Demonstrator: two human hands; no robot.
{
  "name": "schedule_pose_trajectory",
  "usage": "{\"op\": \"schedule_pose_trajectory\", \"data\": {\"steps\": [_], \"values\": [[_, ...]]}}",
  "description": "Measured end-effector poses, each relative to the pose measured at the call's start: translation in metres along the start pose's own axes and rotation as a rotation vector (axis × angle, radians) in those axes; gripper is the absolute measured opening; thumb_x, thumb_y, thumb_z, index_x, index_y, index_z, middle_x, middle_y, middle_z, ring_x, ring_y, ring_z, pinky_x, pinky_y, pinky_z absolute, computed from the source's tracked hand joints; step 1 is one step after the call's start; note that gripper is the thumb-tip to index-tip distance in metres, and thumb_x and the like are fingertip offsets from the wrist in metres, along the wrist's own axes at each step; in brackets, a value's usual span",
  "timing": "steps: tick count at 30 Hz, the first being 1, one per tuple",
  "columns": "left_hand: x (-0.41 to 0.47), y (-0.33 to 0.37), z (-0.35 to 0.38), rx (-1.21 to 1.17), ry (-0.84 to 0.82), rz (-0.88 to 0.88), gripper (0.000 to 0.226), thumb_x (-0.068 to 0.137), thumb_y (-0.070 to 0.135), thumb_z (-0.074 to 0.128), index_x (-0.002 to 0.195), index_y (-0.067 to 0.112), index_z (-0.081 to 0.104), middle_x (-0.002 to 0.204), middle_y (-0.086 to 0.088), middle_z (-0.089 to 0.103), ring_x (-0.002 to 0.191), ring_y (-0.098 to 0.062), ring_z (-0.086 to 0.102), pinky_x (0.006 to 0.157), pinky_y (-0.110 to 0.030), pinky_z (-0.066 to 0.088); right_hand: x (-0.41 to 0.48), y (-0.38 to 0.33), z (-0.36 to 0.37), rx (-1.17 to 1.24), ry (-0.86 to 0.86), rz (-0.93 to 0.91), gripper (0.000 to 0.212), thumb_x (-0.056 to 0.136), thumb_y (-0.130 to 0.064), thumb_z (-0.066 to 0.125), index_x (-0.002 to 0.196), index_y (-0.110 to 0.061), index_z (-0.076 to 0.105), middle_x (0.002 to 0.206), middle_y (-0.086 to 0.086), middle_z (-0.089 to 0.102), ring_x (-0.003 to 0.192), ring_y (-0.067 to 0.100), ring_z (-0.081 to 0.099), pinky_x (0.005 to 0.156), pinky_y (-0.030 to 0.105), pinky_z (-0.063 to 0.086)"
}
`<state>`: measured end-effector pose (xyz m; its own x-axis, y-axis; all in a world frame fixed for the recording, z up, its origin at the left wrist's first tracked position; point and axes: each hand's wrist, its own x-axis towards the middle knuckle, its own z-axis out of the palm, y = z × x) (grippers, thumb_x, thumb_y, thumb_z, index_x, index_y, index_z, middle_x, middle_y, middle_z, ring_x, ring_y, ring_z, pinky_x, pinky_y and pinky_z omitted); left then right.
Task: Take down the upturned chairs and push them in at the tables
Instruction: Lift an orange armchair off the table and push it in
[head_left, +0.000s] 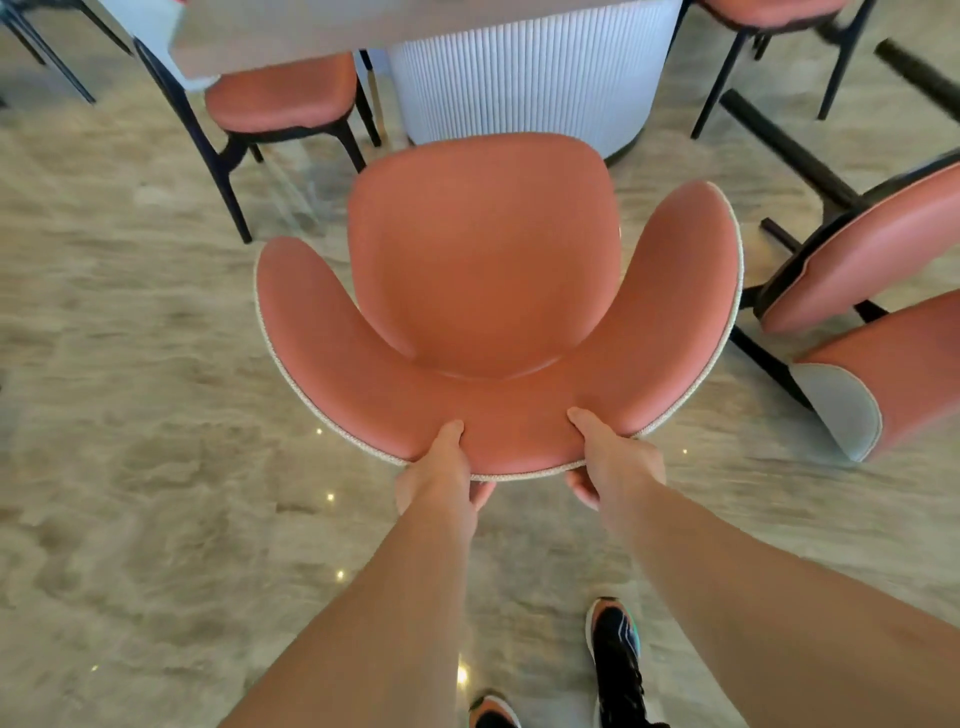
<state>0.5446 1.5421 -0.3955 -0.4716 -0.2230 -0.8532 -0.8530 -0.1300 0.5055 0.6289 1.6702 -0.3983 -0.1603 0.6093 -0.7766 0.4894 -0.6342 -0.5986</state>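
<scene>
While standing close behind on the glossy marble floor (130, 415), with dark trainers (615, 649) at the near edge, holds the pink chair (483, 270) by the top of its backrest: left grip (441, 467) and right grip (613, 457) both closed on the rim, thumbs pressed into the inner padding, fingers curled under the outer edge. Sits upright with seat facing the surface (291, 31), short of it and not yet pushed in; cannot tell whether the legs touch the floor, hidden as they are beneath the seat. Could veer or skid on so polished a floor if shoved harder from one side, and could tip forward if pressed only high on the backrest. Could knock the white ribbed pedestal (524, 73) straight ahead, near the seat front. Might clip the dark legs of the tucked chair (280, 93) beyond on the left, or snag the tilted chair (883, 244) near on the right, whose legs jut out. As for containers, none in view, so nothing held in any.
</scene>
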Motion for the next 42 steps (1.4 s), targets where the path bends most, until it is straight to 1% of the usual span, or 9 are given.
{"op": "schedule_pose_trajectory", "data": {"steps": [3,7,9,11,13,19,28,32,42], "values": [[0.002,0.031,0.021,0.021,-0.034,0.038,0.046,0.064,0.035,0.084,0.094,0.017,0.055,0.094,-0.007,0.059,0.078,-0.03,0.065,0.05,-0.035,0.057,0.008,-0.032,0.016,-0.009,-0.008,-0.036,0.041,0.065,-0.044,0.08,0.085,-0.014,0.06,0.081,0.005,0.068,0.04,0.017,0.061,0.043,0.025,0.053],[0.007,0.054,0.041,0.022,-0.073,0.041,0.052,0.07,0.035,0.08,0.109,0.024,0.048,0.096,-0.003,0.055,0.084,-0.028,0.064,0.061,-0.048,0.058,0.016,-0.063,0.031,-0.076,-0.022,-0.03,0.043,0.065,-0.046,0.077,0.085,-0.013,0.057,0.054,0.005,0.064,0.033,0.017,0.056,0.041,0.021,0.046],[0.009,0.059,0.046,-0.012,-0.088,0.042,0.054,0.07,0.032,0.079,0.116,0.023,0.051,0.107,-0.004,0.057,0.097,-0.03,0.062,0.061,-0.049,0.059,0.017,-0.071,0.034,-0.108,-0.059,0.01,0.046,0.065,-0.05,0.076,0.087,-0.014,0.057,0.062,0.007,0.068,0.043,0.02,0.062,0.042,0.023,0.049],[0.01,0.062,0.051,-0.057,-0.088,0.037,0.058,0.07,0.029,0.08,0.12,0.023,0.051,0.116,-0.004,0.057,0.103,-0.031,0.06,0.059,-0.048,0.06,0.02,-0.077,0.036,-0.105,-0.103,0.057,0.045,0.066,-0.052,0.076,0.085,-0.02,0.053,0.084,0.006,0.066,0.067,0.024,0.069,0.049,0.036,0.058],[0.01,0.064,0.055,-0.096,-0.074,0.04,0.063,0.069,0.026,0.081,0.124,0.024,0.05,0.117,-0.005,0.059,0.101,-0.032,0.061,0.058,-0.048,0.06,0.021,-0.081,0.039,-0.061,-0.12,0.073,0.042,0.069,-0.05,0.078,0.084,-0.023,0.05,0.092,0.002,0.06,0.084,0.025,0.066,0.056,0.047,0.061],[0.011,0.086,0.073,-0.146,-0.067,0.083,0.06,0.071,0.021,0.081,0.124,0.024,0.052,0.115,-0.005,0.062,0.096,-0.031,0.064,0.053,-0.046,0.059,0.026,-0.104,0.06,0.088,-0.102,0.043,0.036,0.072,-0.037,0.08,0.094,-0.016,0.059,0.099,0.004,0.064,0.092,0.027,0.066,0.054,0.042,0.061],[0.025,0.132,0.112,-0.132,-0.007,0.138,0.056,0.068,0.018,0.081,0.116,0.019,0.051,0.109,-0.011,0.062,0.088,-0.034,0.065,0.048,-0.045,0.057,0.048,-0.152,0.09,0.093,-0.089,-0.009,0.022,0.073,-0.034,0.077,0.078,-0.018,0.062,0.089,0.001,0.065,0.076,0.021,0.068,0.052,0.035,0.061],[0.029,0.151,0.129,-0.119,0.003,0.134,0.055,0.069,0.017,0.081,0.116,0.015,0.052,0.108,-0.015,0.062,0.084,-0.036,0.066,0.046,-0.045,0.056,0.058,-0.173,0.102,0.086,-0.08,-0.029,0.022,0.072,-0.033,0.076,0.073,-0.017,0.061,0.082,0.001,0.065,0.073,0.021,0.069,0.044,0.03,0.057],[0.044,0.197,0.17,-0.114,0.034,0.161,0.048,0.073,0.013,0.077,0.112,0.018,0.05,0.105,-0.017,0.062,0.075,-0.038,0.068,0.045,-0.049,0.056,0.083,-0.224,0.132,0.011,-0.06,-0.016,0.021,0.072,-0.032,0.074,0.077,-0.017,0.059,0.084,0.001,0.064,0.047,0.017,0.066,0.046,0.033,0.059]]}}
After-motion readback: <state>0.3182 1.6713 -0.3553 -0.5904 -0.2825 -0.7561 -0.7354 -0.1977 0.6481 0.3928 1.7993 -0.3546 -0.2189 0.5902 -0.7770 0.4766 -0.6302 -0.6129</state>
